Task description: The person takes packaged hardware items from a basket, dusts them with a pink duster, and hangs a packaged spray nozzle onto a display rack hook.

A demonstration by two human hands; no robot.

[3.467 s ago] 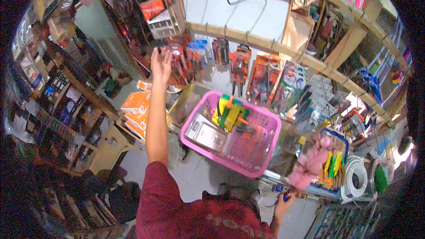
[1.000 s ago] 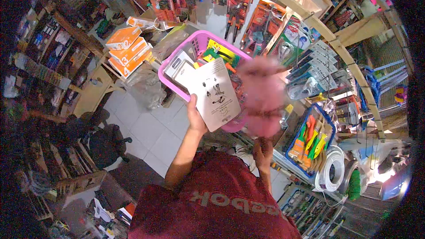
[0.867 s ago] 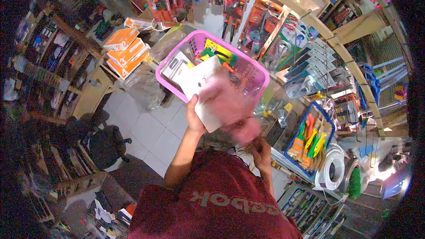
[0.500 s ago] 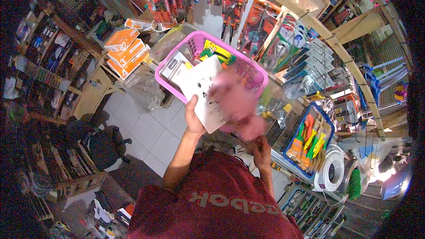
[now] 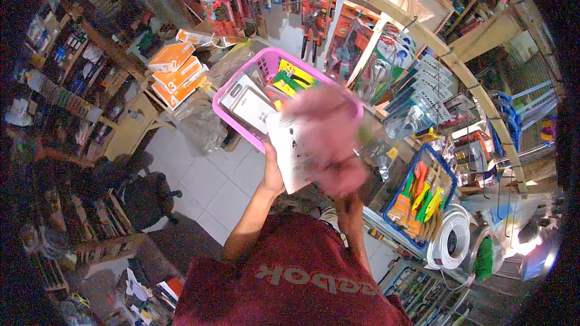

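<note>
My left hand (image 5: 273,172) grips a flat white printed package (image 5: 286,156) by its left edge, thumb on its face, tilted above the near side of a pink plastic basket (image 5: 237,128). My right hand (image 5: 348,205), partly hidden and blurred, is closed at the lower end of a fluffy pink duster-like thing (image 5: 329,139), smeared by motion. It covers the package's right part and the basket's right side. In the basket lie another white package (image 5: 249,104) and a yellow-and-green pack (image 5: 293,78).
Orange boxes (image 5: 175,72) are stacked at the left. Packaged tools (image 5: 314,21) hang behind the basket. To the right are a blue basket of paintbrushes (image 5: 423,193) and a white coil (image 5: 450,238). A dark chair (image 5: 148,196) stands lower left.
The white package has moved down and slightly right, uncovering the other white package in the basket. The pink duster-like thing has shifted slightly over the package, blurred in both frames.
</note>
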